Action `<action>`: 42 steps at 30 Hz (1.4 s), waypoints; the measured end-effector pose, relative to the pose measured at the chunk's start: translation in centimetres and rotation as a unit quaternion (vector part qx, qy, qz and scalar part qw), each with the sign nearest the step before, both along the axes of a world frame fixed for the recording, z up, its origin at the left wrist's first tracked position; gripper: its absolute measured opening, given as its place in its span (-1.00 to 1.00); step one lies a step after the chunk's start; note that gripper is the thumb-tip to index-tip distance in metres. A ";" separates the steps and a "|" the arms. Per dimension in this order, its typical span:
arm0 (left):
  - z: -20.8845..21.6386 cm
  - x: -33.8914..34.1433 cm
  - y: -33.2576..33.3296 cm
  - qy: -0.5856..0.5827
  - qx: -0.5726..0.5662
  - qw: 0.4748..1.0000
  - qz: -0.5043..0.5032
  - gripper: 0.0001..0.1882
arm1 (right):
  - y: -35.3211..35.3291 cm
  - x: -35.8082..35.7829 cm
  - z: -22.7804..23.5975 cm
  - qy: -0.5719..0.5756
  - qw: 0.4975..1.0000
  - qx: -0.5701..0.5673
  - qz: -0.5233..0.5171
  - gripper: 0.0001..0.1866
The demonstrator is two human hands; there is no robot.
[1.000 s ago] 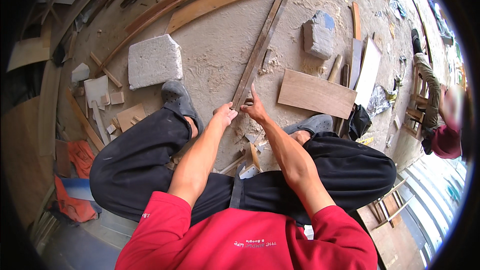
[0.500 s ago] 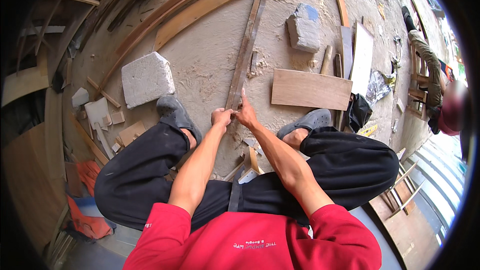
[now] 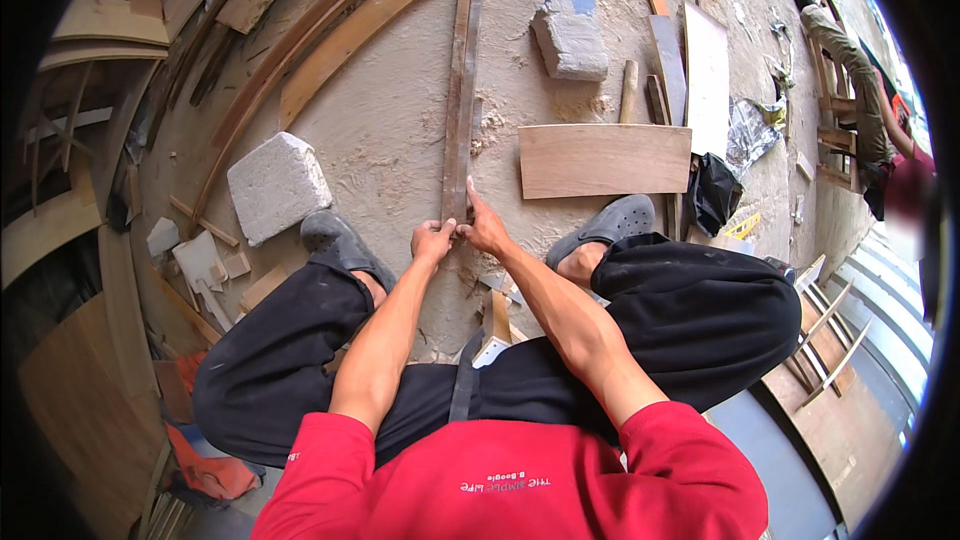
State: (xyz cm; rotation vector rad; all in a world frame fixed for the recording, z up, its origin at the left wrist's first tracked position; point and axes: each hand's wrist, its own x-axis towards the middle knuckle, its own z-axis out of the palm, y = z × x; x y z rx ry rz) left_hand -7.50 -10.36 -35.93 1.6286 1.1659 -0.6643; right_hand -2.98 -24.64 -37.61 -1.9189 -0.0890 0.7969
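A long narrow brown strip (image 3: 455, 120), with a greyer strip along its right side, extends away from me over the sandy floor. My left hand (image 3: 432, 240) is closed around its near end, thumb toward the middle. Beside it, my right hand (image 3: 484, 227) pinches the same end, its index finger stretched along the right edge. The thumbs nearly meet there. I cannot tell whether the two strips are one piece. Grey clogs (image 3: 345, 248) are on my feet, either side of the hands.
A white block (image 3: 278, 188) stands left, a grey block (image 3: 572, 35) with blue paint farther off. A curved wooden panel (image 3: 605, 161) lies right, near a black plastic bag (image 3: 714, 190). Long planks (image 3: 360, 35) cross the far left. Another person's leg (image 3: 845, 70) shows far right.
The view has shifted slightly. The strip points more straight ahead of me than before, with both hands still at its near end.
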 end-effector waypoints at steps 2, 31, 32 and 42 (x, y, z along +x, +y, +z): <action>-0.4 -0.2 0.6 -0.013 0.065 0.990 -0.127 -0.49 | -0.2 0.2 -0.2 0.036 0.999 0.033 -0.008 0.18; -0.6 0.4 0.1 -0.139 0.146 0.946 -0.255 -0.50 | -1.4 1.0 -0.3 0.217 0.973 0.068 -0.044 -0.10; -0.7 0.2 0.2 -0.150 0.143 0.947 -0.246 -0.51 | -1.4 0.9 -0.4 0.209 0.975 0.065 -0.043 -0.10; 0.0 -0.6 -0.3 -0.137 0.087 0.978 -0.133 -0.57 | -0.4 0.7 0.8 0.148 0.988 0.028 -0.039 -0.15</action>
